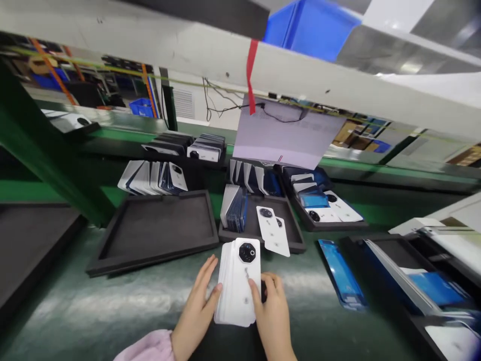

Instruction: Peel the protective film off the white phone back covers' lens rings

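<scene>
A fanned stack of white phone back panels [240,301], each with a dark camera circle at its top end, stands in front of me over the green table. My right hand [276,316] grips its right side, thumb on the front panel and fingers curled behind the edge. On the other side, my left hand [197,306] is open, its fingers stretched out and its thumb tip at the stack's left edge. Two white panels [272,230] lie overlapping in the black tray [296,240] just beyond, beside a row of upright panels [233,208].
A bare black tray [161,223] sits left of centre. Blue-filmed pieces [342,276] lie on the table to the right, near another tray [391,311] of panels. More upright panels [150,178] stand behind. A white shelf beam [210,60] crosses overhead; a green post [56,145] slants at left.
</scene>
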### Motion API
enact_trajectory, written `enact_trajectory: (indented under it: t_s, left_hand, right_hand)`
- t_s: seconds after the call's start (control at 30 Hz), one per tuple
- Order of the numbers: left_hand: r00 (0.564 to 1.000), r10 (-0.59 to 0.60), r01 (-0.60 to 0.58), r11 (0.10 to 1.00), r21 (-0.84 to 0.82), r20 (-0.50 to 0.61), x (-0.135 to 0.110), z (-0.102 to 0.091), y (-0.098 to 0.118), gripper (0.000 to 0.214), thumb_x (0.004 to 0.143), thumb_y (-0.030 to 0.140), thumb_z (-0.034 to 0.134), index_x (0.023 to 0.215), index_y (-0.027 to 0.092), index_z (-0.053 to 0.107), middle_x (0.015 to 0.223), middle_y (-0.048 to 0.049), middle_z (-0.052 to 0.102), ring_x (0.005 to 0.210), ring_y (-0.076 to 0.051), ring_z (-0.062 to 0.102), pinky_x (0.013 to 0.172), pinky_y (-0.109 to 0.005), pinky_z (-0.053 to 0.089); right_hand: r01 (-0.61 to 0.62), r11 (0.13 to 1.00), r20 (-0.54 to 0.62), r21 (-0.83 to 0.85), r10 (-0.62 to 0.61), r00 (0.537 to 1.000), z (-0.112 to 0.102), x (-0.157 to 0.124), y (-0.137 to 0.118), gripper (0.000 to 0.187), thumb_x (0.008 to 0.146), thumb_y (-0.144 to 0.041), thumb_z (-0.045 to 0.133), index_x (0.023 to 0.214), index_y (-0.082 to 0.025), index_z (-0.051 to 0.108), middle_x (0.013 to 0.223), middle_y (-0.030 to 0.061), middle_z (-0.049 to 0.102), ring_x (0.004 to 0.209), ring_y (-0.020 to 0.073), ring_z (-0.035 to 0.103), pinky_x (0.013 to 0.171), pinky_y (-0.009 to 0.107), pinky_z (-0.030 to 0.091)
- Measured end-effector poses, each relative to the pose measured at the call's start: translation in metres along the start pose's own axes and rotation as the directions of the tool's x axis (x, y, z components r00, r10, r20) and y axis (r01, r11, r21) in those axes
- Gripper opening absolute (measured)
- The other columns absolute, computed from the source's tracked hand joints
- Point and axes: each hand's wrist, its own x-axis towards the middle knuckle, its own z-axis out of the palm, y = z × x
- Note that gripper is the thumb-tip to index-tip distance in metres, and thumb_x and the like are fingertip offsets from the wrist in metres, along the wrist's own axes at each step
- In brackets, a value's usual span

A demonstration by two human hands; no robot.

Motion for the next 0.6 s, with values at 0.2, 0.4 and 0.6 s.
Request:
enact_trajectory:
  t_s: [0.2,0.4,0.6]
  left_hand:
    - [0.992,-0.105,0.119,0.968,-0.223,0.073,-0.003,-0.006,0.029,0.056,0.100,0.047,0.061,0.148,0.020,0.056,0.168,-0.0136,0.045,0.155,-0.029,0.041,0.129,-0.045,0.029]
    - [0.931,-0.274,0.355,0.830,-0.429,0.241,0.008,-0.004,0.072,0.048,0.093,0.044,0.074,0.132,0.016,0.072,0.113,-0.0130,0.084,0.097,-0.028,0.081,0.079,-0.035,0.065]
    - [0.936,-0.320,0.347,0.755,-0.556,0.148,0.018,0.002,0.092,0.036,0.097,0.038,0.072,0.128,0.020,0.075,0.091,-0.0055,0.085,0.072,-0.020,0.078,0.068,-0.027,0.061]
  right_hand:
    - [-0.169,0.969,0.153,0.182,0.142,0.978,-0.019,0.011,-0.022,0.048,0.095,-0.065,0.056,0.083,-0.021,0.066,0.074,0.0014,0.060,0.066,0.0179,0.054,0.061,0.030,0.043]
    - [-0.373,0.813,0.451,0.447,0.155,0.879,-0.023,0.022,-0.056,0.038,0.097,-0.059,0.059,0.097,-0.021,0.067,0.076,-0.0006,0.063,0.063,0.0138,0.053,0.057,0.024,0.046]
    - [-0.496,0.648,0.641,0.578,0.017,0.768,-0.032,0.024,-0.045,0.031,0.101,-0.052,0.059,0.115,-0.027,0.071,0.075,-0.0022,0.064,0.056,0.0111,0.056,0.050,0.022,0.047]
